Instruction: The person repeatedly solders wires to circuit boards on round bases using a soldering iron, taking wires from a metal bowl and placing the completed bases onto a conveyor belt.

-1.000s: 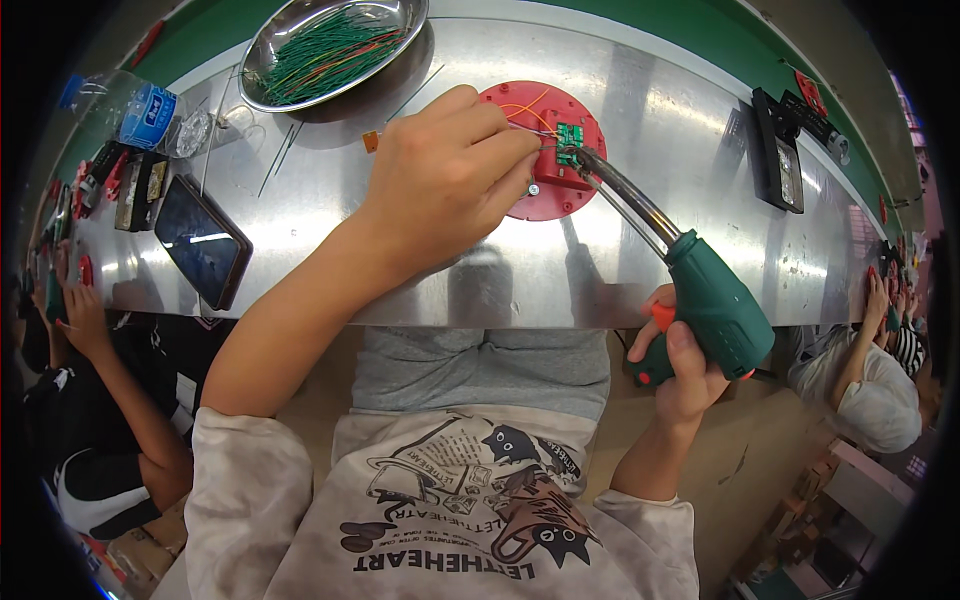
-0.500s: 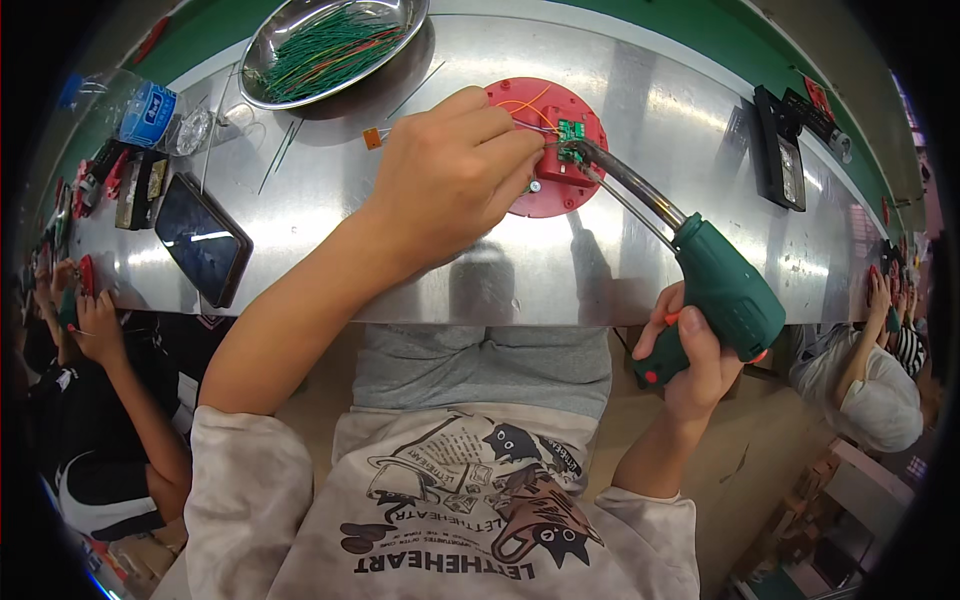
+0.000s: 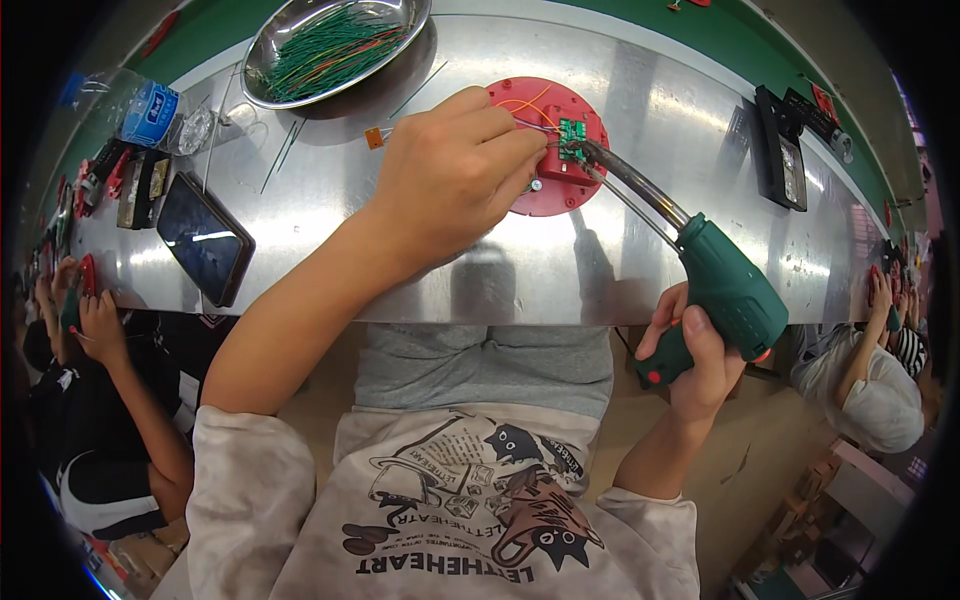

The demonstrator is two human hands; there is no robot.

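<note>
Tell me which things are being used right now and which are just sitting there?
In use: green soldering gun in right hand; left hand on red disc; small green circuit board.

Just lying about: bowl of wires, phone, black box.

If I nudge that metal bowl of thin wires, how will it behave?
The metal bowl is shallow and rounded on a shiny steel table, so it would probably slide or rock easily. The thin wires lie loose, likely floppy, and could shift or spill.
</note>
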